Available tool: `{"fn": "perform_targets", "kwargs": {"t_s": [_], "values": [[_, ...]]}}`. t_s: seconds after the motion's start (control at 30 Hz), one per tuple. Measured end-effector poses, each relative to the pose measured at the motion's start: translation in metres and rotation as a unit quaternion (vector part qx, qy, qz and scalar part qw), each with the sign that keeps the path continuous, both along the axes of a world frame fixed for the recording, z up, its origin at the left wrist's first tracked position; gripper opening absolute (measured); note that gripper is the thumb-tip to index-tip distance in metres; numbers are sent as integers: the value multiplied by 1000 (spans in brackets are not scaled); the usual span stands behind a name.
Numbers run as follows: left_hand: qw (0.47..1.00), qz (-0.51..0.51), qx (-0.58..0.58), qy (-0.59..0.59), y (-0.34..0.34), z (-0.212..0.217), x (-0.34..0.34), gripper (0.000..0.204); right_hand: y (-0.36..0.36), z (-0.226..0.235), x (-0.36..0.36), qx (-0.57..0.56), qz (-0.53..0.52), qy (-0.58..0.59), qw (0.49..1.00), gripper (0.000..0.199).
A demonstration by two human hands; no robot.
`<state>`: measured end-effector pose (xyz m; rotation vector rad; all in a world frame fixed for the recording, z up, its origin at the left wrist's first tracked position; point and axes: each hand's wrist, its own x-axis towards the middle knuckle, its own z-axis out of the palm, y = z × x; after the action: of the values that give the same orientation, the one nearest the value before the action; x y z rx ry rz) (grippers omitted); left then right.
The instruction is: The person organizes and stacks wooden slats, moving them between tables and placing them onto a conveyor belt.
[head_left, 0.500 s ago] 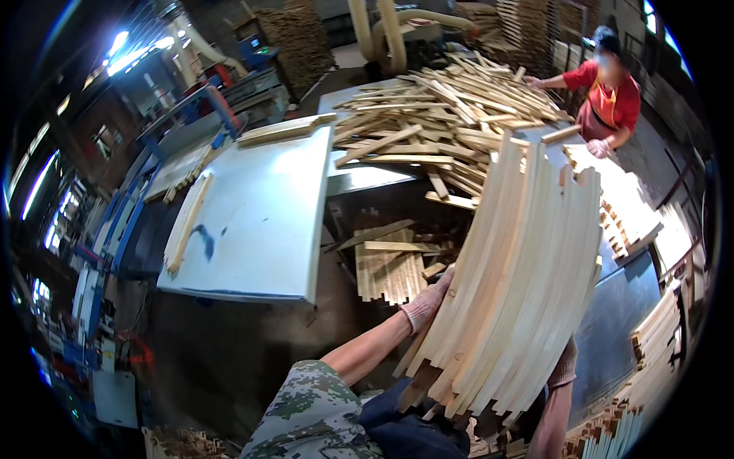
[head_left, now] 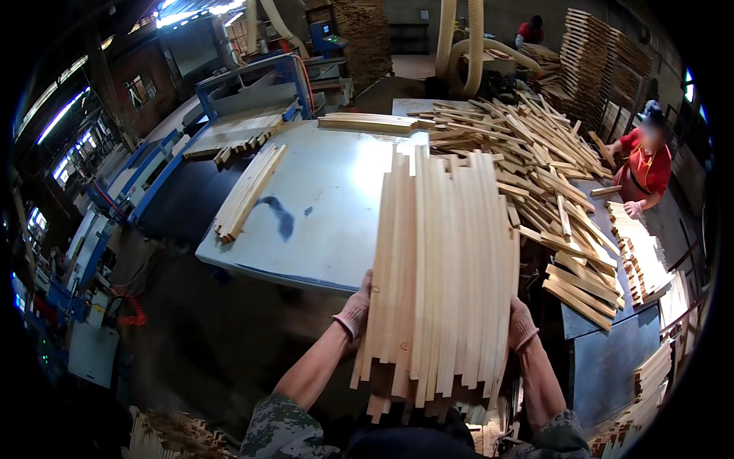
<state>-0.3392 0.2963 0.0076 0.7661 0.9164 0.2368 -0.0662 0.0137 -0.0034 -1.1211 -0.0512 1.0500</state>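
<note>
Slat bundle [head_left: 445, 275] has been swung toward white table [head_left: 325, 203], overlapping its edge in view; sides clasped between left hand [head_left: 356, 307] and right hand [head_left: 521, 323], fingers partly hidden.

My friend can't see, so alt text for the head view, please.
A worker's gloved left grip and right grip hold a bundle of wooden strips near a pale table. A loose wood pile and a person in red are at right.

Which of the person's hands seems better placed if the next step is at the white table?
Probably the left. The left hand holds the board bundle on the side nearer the white table. The right hand holds the opposite side, so the bundle lies between it and that table.
</note>
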Motion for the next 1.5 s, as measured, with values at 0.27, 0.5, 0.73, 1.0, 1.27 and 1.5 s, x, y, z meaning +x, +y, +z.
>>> {"fn": "perform_targets", "kwargs": {"t_s": [0.27, 0.5, 0.73, 1.0, 1.27, 1.5], "values": [[995, 83, 20, 43, 128, -8, -88, 90, 168, -26, -36, -7, 150, -67, 986, 57], [991, 92, 86, 36, 206, 6, -100, 83, 264, -15, -58, -16, 166, -100, 981, 58], [989, 92, 100, 65, 321, -39, -88, 81, 354, 6, -47, -49, 141, -18, 989, 57], [981, 86, 136, 112, 446, -48, -61, 72, 450, -7, -22, -93, 104, -9, 990, 67], [853, -40, 427, 295, 553, -45, -74, 57, 533, -22, -20, -73, 70, -4, 995, 67], [793, -35, 494, 356, 575, -29, -83, 62, 571, -21, -45, -90, 48, -12, 995, 60]]}}
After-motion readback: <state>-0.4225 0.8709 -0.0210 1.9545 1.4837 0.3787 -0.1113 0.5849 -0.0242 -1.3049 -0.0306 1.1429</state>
